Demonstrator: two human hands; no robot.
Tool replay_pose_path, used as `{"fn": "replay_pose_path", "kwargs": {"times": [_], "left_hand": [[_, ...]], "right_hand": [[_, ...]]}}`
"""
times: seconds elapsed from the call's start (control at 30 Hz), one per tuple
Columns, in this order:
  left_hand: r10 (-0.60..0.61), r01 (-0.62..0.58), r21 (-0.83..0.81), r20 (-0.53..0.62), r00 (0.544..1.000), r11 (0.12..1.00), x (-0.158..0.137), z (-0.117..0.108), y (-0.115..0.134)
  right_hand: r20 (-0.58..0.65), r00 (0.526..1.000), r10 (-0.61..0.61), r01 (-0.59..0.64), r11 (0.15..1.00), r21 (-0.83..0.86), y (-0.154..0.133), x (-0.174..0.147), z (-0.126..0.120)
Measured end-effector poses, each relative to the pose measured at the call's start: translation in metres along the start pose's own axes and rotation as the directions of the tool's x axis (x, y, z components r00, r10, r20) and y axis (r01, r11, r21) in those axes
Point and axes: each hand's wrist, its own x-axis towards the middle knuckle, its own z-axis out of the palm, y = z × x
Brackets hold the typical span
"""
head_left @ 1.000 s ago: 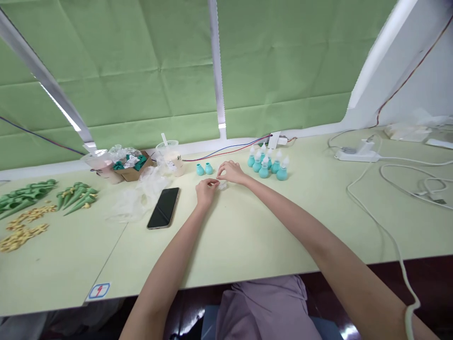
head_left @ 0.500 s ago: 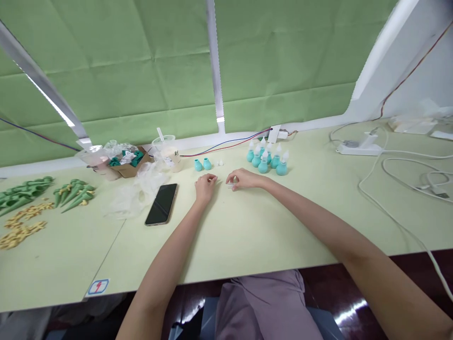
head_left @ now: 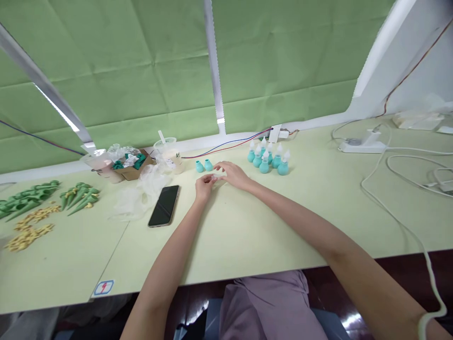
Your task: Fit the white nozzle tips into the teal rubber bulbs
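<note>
White and small, a piece sits between the person's hands near the centre of the frame. The left hand pinches it in its fingers; the right hand arches just beside it, thumb and forefinger spread, though whether they touch the piece cannot be told. Two turquoise pots stand just above the hands in the frame. Right of centre, white-tipped bottles cluster on the worktop. A phone lies left of centre, near a crumpled bag.
</note>
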Motion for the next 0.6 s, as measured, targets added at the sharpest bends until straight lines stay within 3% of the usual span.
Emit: {"fn": "replay_pose_path", "kwargs": {"times": [0.13, 0.27, 0.43, 0.6], "left_hand": [[0.039, -0.038, 0.108, -0.01, 0.999, 0.993, -0.001, 0.0, 0.0], [0.063, -0.07, 0.185, 0.044, 0.997, 0.98, -0.004, 0.002, 0.004], [0.083, -0.095, 0.206, 0.067, 0.994, 0.974, -0.005, 0.003, 0.005], [0.06, -0.077, 0.196, 0.092, 0.994, 0.978, -0.006, 0.003, 0.004]], "right_hand": [[-0.067, 0.959, 0.275, -0.281, 0.953, -0.117, 0.042, 0.018, -0.01], [0.093, 0.877, 0.471, -0.44, 0.866, -0.237, 0.068, 0.032, -0.008], [0.13, 0.821, 0.556, -0.51, 0.816, -0.27, 0.071, 0.04, 0.002], [0.115, 0.829, 0.547, -0.507, 0.823, -0.255, 0.066, 0.041, 0.001]]}}
